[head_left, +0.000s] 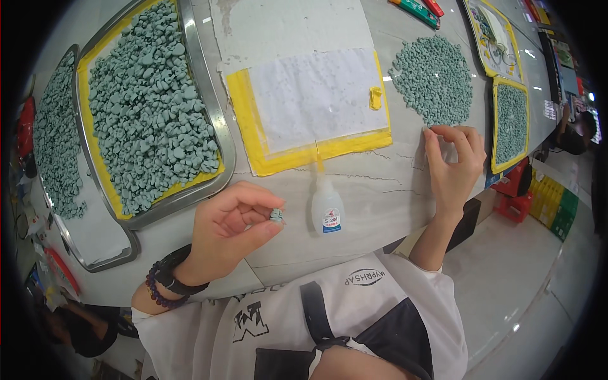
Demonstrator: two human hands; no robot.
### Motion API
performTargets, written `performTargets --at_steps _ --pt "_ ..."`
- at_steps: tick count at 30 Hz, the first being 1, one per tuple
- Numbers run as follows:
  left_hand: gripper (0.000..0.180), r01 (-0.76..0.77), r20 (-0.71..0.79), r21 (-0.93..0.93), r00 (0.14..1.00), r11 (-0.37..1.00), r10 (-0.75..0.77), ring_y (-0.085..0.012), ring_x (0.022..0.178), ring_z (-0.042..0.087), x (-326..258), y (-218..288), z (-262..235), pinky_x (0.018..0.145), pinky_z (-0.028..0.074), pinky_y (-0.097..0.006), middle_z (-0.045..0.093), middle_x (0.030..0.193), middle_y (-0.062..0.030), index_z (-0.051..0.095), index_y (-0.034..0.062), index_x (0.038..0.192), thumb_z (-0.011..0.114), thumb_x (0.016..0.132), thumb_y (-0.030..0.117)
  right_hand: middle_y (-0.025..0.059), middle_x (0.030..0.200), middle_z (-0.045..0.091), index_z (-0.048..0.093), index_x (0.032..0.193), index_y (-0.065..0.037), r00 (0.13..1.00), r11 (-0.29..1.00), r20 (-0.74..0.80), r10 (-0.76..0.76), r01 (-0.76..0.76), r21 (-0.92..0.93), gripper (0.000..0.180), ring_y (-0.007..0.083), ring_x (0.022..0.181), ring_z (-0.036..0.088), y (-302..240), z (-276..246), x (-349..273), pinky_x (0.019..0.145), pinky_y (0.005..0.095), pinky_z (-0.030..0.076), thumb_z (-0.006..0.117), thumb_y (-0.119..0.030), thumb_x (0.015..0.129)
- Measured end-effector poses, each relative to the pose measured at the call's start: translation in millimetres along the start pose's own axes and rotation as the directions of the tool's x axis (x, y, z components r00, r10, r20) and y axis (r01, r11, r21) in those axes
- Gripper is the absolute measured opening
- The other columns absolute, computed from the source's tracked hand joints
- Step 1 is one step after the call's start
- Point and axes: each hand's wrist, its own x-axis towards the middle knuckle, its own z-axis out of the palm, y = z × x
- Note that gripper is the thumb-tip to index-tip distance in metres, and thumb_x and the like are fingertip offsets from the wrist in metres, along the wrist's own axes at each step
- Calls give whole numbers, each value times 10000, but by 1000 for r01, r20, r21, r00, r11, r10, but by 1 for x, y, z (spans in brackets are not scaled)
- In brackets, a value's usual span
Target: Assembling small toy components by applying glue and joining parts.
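Observation:
My left hand pinches a small grey-green moulded piece between thumb and fingertips. Beside it a white squeeze glue bottle with a yellow nozzle and thin tip lies on the table. My right hand has thumb and forefinger closed together at the near edge of a round pile of tiny grey-green pieces; whatever is between those fingertips is too small to make out. Ahead of the bottle is a white sheet on a board edged with yellow tape, with a little yellow lump on it.
A metal tray heaped with larger grey-green pieces stands at left, with another loaded tray beyond. Yellow-edged trays sit at right. A green tube-like item lies at the back. Red stools stand below the table's right end.

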Motion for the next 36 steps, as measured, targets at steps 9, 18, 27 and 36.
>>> performTargets --at_steps 9,18,27,36 --pt "295 -29 20 -17 999 999 29 -120 945 575 -1 -1 -1 829 497 -252 539 1068 -93 564 -69 1088 589 802 -139 23 745 576 662 786 -45 999 999 -28 -35 35 -3 82 160 706 532 -1 -1 -4 686 301 391 713 -40 721" --pt "303 -38 52 -17 998 999 39 -140 984 574 -4 0 1 890 500 -279 526 1088 -98 578 -72 1101 578 807 -143 -1 768 535 661 786 -109 923 746 99 -371 233 624 258 189 718 522 -89 -28 -23 782 407 401 748 -66 547" --pt "330 -1 116 -116 993 993 15 -153 972 560 -6 2 1 825 508 -275 514 1113 -122 559 -84 1151 549 822 -113 -12 728 526 674 761 -106 869 664 42 -494 345 664 261 182 702 544 -116 -2 -29 791 429 421 772 -89 520" --pt "289 -6 85 -73 996 997 12 -153 954 574 -6 1 3 804 505 -265 531 1084 -120 585 -81 1115 538 832 -111 -14 740 521 687 801 -117 850 704 39 -526 409 580 289 174 719 545 -118 -4 -34 828 424 434 756 -77 524"
